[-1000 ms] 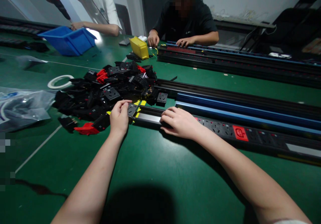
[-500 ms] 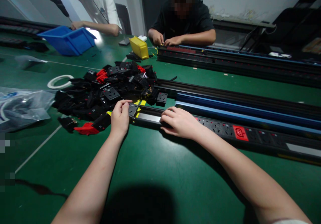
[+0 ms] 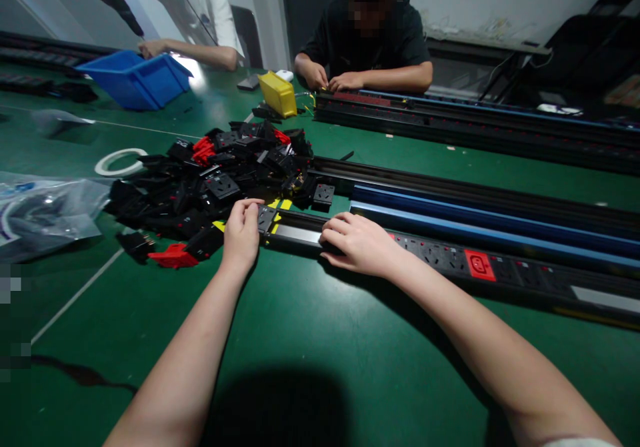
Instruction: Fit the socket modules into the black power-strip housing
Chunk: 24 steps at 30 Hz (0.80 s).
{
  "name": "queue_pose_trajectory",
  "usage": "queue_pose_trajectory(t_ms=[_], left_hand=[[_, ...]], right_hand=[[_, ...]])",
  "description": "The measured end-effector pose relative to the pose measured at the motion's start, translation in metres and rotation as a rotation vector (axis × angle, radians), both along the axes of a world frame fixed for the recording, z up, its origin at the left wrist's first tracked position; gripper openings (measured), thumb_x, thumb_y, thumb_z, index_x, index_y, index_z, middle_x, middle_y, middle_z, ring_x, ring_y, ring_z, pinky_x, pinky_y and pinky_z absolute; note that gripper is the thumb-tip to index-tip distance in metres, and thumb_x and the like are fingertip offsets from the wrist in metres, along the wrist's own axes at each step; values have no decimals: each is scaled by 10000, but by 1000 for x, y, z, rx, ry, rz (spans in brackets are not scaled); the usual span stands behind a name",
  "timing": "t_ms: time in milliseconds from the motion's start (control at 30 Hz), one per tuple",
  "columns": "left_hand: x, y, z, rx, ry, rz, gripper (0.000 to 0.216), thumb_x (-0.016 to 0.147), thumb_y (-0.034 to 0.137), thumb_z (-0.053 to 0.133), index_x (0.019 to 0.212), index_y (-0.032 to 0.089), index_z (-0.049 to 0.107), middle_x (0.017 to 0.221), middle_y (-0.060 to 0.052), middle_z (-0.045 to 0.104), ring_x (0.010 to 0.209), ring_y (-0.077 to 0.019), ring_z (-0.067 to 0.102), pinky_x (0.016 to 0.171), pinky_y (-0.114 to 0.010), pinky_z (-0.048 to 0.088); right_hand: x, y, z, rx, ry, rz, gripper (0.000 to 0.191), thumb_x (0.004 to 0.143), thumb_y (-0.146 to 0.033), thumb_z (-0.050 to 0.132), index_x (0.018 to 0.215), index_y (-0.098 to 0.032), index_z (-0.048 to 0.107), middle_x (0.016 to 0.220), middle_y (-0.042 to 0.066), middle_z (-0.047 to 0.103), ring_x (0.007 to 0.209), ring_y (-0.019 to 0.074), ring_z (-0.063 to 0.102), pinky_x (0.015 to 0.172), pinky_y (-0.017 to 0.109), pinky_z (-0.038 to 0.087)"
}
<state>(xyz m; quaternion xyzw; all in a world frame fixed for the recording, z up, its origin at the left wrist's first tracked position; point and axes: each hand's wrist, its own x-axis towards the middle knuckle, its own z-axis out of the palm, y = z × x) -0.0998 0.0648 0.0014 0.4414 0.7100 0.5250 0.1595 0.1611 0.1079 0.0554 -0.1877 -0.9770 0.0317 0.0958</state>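
Note:
My left hand point(image 3: 241, 235) is closed on a black socket module point(image 3: 267, 216) at the left end of a long black power strip point(image 3: 505, 275). Its thumb and fingers are at the module's left side, partly hiding it. My right hand point(image 3: 357, 241) curls over the strip farther right, its fingertips on the far side and the thumb at the near side. What lies under that palm is hidden. Between the hands shows a bare silver stretch of the channel point(image 3: 299, 234). To the right of my right hand, black sockets and one red socket point(image 3: 480, 265) sit in the strip.
A heap of black and red socket modules point(image 3: 220, 185) lies left of the strip. Behind the strip run blue rails point(image 3: 425, 223). A tape ring point(image 3: 120, 162), plastic bag point(image 3: 50, 213), blue bin point(image 3: 137, 80) and yellow bin point(image 3: 278, 93) stand around. Two people work across the table.
Both hands keep the same hold on the module and strip. The view has shifted very slightly; across the table, the co-worker's dark tool at upper left has moved a little.

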Motion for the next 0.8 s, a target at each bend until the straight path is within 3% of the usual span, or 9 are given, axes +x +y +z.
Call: queue_pose_trajectory(t_ms=[800], left_hand=[[-1, -1, 0, -46, 18, 6, 298, 956, 411, 450, 1037, 215, 659, 1002, -30, 682, 951, -200, 617, 857, -303, 455]], right_hand=[[0, 1, -1, 15, -8, 6, 240, 999, -366, 544, 1056, -163, 660, 1158, 108, 676, 1094, 272, 571, 860, 379, 497]])
